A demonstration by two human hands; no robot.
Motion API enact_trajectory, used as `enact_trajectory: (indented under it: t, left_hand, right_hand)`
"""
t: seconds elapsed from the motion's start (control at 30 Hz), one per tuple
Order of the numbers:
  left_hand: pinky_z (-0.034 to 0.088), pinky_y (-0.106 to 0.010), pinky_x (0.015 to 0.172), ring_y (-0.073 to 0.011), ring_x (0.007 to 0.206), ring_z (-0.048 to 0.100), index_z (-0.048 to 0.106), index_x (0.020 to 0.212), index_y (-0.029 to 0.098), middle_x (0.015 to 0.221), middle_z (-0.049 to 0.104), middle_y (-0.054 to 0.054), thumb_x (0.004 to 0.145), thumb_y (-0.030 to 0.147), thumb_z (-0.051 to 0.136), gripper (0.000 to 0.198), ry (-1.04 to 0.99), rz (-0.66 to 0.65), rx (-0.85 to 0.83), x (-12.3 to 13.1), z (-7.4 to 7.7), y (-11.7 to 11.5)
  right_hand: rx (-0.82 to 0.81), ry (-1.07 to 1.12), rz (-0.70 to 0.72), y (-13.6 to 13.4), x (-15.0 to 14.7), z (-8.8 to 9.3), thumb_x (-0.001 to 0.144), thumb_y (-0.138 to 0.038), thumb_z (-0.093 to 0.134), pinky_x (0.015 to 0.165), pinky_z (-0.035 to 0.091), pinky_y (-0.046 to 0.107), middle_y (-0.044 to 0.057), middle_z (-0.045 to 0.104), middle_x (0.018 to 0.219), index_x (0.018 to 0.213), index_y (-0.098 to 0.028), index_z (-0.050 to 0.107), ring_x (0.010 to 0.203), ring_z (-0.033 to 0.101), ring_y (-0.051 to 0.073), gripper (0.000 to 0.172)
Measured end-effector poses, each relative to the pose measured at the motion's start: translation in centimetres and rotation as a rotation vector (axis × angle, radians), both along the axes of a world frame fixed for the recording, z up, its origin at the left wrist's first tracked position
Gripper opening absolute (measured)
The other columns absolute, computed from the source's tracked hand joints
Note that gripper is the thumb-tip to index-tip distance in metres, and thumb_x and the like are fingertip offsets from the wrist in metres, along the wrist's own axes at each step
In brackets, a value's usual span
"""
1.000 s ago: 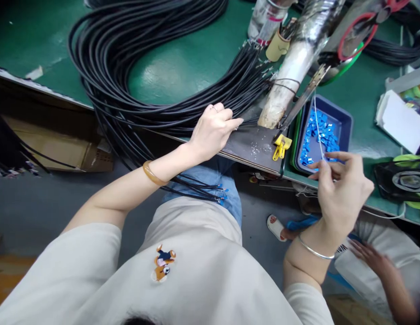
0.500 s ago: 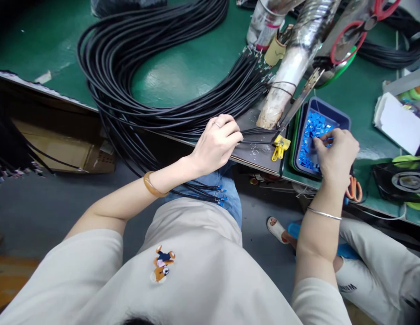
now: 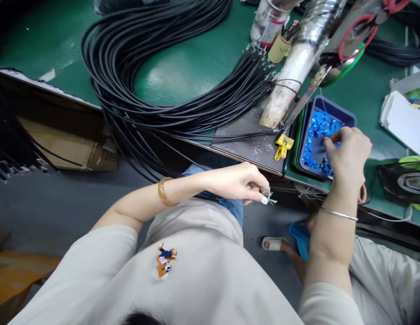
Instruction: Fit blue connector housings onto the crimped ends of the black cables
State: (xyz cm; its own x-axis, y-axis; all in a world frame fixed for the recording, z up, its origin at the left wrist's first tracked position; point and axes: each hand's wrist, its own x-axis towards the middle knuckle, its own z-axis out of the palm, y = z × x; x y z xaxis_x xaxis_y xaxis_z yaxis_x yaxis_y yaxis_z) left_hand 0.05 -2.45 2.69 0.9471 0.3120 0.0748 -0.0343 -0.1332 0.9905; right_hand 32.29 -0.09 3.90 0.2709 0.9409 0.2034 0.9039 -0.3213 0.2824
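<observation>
My left hand point(image 3: 239, 183) is over my lap, in front of the table edge, its fingers pinched round a black cable near its end. Thin coloured wires point(image 3: 271, 200) stick out past the fingertips; most of that cable is hidden behind the hand and forearm. Over the dark blue tray point(image 3: 348, 118), my right hand point(image 3: 349, 151) has thumb and fingers drawn together among small blue plastic pieces point(image 3: 311, 135). Whatever lies between those fingertips is hidden. A large looped bundle of black cables point(image 3: 106, 58) rests on the green table, stripped ends toward the post.
A wrapped post point(image 3: 286, 81) slants up by the tray, with a yellow clip point(image 3: 283, 146) at its foot. Red-handled scissors point(image 3: 357, 36) hang behind. At right lies a black fan-like device point(image 3: 406, 183); another person's leg point(image 3: 382, 266) is below.
My left hand has moved down and right, off the table edge, bringing a cable end with bare coloured wires away from the clip. My right hand stays at the tray, its fingers still together.
</observation>
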Motion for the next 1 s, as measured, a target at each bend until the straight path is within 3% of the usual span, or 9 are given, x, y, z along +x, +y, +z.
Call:
enact_trajectory:
  t: [0.07,0.13,0.23,0.33,0.47,0.6,0.73,0.87,1.0]
  left_hand:
    - [0.033,-0.018,0.046,-0.0059,0.043,0.048,0.065,0.084,0.012,0.052,0.059,0.002,0.089,0.03,0.067,0.018,-0.081,0.078,-0.384,0.1,-0.3,0.6]
    - [0.018,-0.017,0.038,-0.0016,0.036,0.034,0.061,0.087,0.013,0.051,0.055,0.005,0.086,0.031,0.071,0.021,-0.181,0.322,-0.671,0.1,-0.9,1.1]
    - [0.012,-0.015,0.036,0.0012,0.033,0.025,0.061,0.094,0.014,0.053,0.052,0.008,0.085,0.024,0.069,0.016,-0.274,0.585,-0.846,-0.1,-1.5,1.4]
    - [0.015,-0.013,0.037,0.002,0.034,0.029,0.063,0.098,0.014,0.056,0.051,0.008,0.09,0.02,0.062,0.011,-0.258,0.634,-0.847,-0.2,-1.7,1.3]
    - [0.018,-0.013,0.039,0.0018,0.038,0.034,0.065,0.099,0.016,0.058,0.05,0.008,0.092,0.018,0.058,0.01,-0.205,0.631,-0.787,-0.4,-1.7,1.1]
    - [0.021,-0.015,0.04,-0.0013,0.045,0.044,0.067,0.093,0.015,0.06,0.055,0.006,0.082,0.018,0.071,0.012,-0.172,0.507,-0.671,-0.1,-1.3,1.0]
    - [0.039,-0.018,0.05,-0.0047,0.054,0.053,0.068,0.079,0.011,0.062,0.061,0.002,0.077,0.018,0.077,0.012,-0.15,0.389,-0.451,0.7,-0.6,0.9]
    - [0.04,-0.018,0.054,-0.0057,0.054,0.054,0.065,0.073,0.01,0.059,0.061,0.0,0.084,0.022,0.071,0.017,-0.16,0.471,-0.262,1.4,-0.7,0.8]
    - [0.04,-0.017,0.055,-0.0061,0.053,0.055,0.06,0.074,0.011,0.057,0.064,-0.002,0.087,0.023,0.066,0.019,-0.162,0.512,-0.288,1.7,-1.3,0.7]
  right_hand:
    - [-0.038,0.012,-0.06,0.0,-0.2,0.1,0.087,-0.025,0.064,0.07,0.033,0.033,0.017,0.072,0.106,0.092,-0.015,0.069,0.086,0.061,0.022,0.013]
    - [-0.072,0.027,-0.12,0.1,-0.4,0.1,0.087,-0.027,0.064,0.074,0.036,0.034,0.016,0.073,0.11,0.096,-0.016,0.07,0.094,0.064,0.025,0.015]
    - [-0.05,0.037,-0.177,0.3,-0.1,-0.1,0.087,-0.027,0.062,0.078,0.038,0.037,0.017,0.073,0.112,0.101,-0.017,0.072,0.103,0.067,0.029,0.02]
    - [0.02,0.062,-0.177,0.5,0.7,-0.5,0.088,-0.031,0.061,0.08,0.038,0.04,0.02,0.07,0.12,0.107,-0.017,0.073,0.111,0.066,0.032,0.026]
    - [-0.051,0.085,-0.137,0.3,0.8,-0.5,0.095,-0.038,0.055,0.077,0.035,0.039,0.017,0.075,0.108,0.107,-0.014,0.073,0.104,0.068,0.027,0.032]
    - [-0.087,0.007,-0.139,-0.8,-0.8,0.1,0.096,-0.035,0.055,0.076,0.03,0.039,0.017,0.072,0.113,0.105,-0.014,0.07,0.105,0.065,0.025,0.028]
    - [-0.046,0.032,-0.125,-1.8,-1.4,0.1,0.09,-0.026,0.06,0.074,0.028,0.037,0.016,0.072,0.108,0.102,-0.015,0.067,0.095,0.063,0.023,0.018]
    - [0.087,0.188,-0.099,-2.4,-0.3,-0.3,0.08,-0.019,0.061,0.078,0.033,0.033,0.008,0.071,0.094,0.083,-0.02,0.058,0.084,0.058,0.019,0.004]
    - [0.195,0.244,-0.051,-3.2,0.2,-0.7,0.078,-0.019,0.054,0.08,0.036,0.033,0.006,0.066,0.087,0.078,-0.024,0.044,0.083,0.056,0.02,0.011]
